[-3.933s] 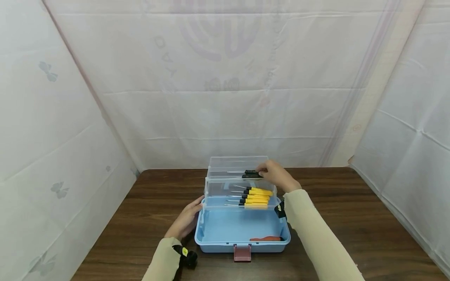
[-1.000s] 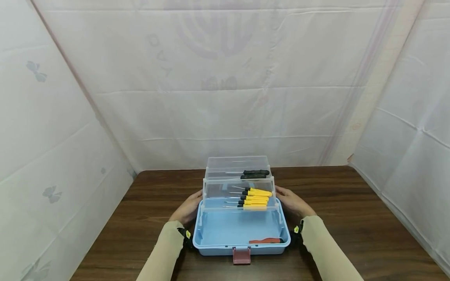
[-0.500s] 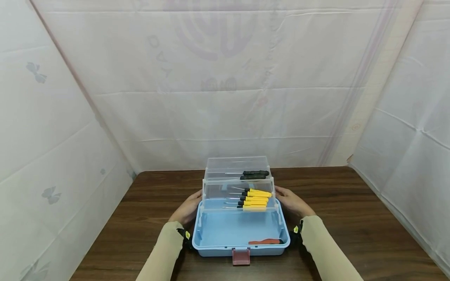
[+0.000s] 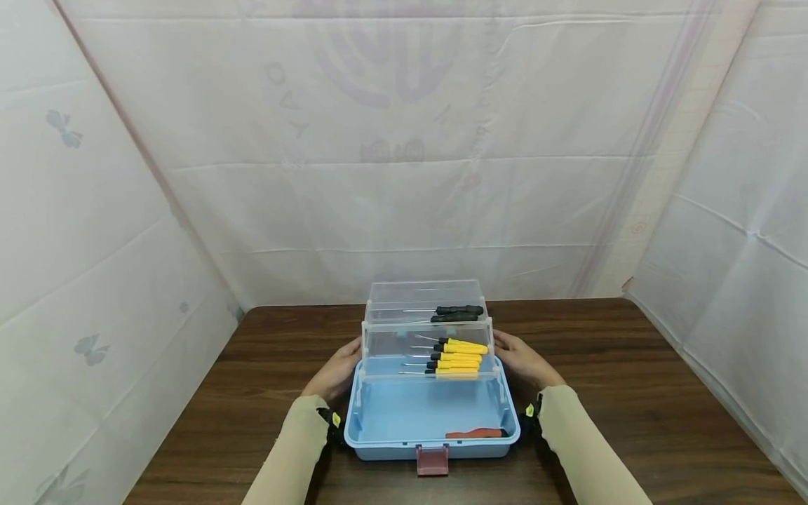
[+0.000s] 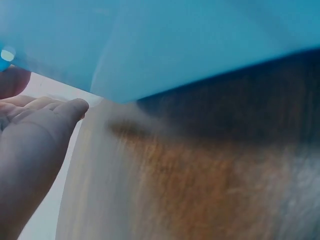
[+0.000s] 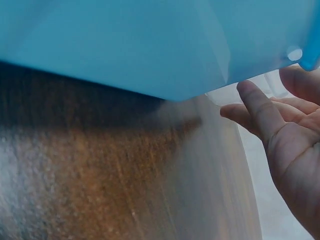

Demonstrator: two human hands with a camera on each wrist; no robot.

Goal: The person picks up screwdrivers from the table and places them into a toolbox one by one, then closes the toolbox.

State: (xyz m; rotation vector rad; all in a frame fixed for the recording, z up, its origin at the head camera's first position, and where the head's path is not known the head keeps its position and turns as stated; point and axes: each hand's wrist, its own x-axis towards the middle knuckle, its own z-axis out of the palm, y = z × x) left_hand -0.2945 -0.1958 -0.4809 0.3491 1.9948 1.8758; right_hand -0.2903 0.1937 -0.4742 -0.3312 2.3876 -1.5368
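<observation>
A light-blue toolbox (image 4: 435, 414) stands with its lid back and two clear tiers raised. Several yellow-handled screwdrivers (image 4: 457, 356) lie in the lower clear tray (image 4: 385, 344). In the upper tray (image 4: 391, 312) are two dark-handled screwdrivers (image 4: 456, 313). A red-handled tool (image 4: 476, 433) lies along the base's front right. My left hand (image 4: 334, 374) is at the toolbox's back left, my right hand (image 4: 527, 365) at its back right. Both wrist views show extended fingers beside the blue wall, some touching or very close to it; the head view hides the fingertips.
The toolbox rests on a dark wooden table (image 4: 252, 421). A mauve latch (image 4: 432, 461) hangs at its front edge. Pale sheets (image 4: 303, 210) close off the back and both sides.
Earlier my right hand held a dark-handled screwdriver at the upper tray; it has since let go and moved down to the toolbox's right side. Over the last second both hands stay nearly still.
</observation>
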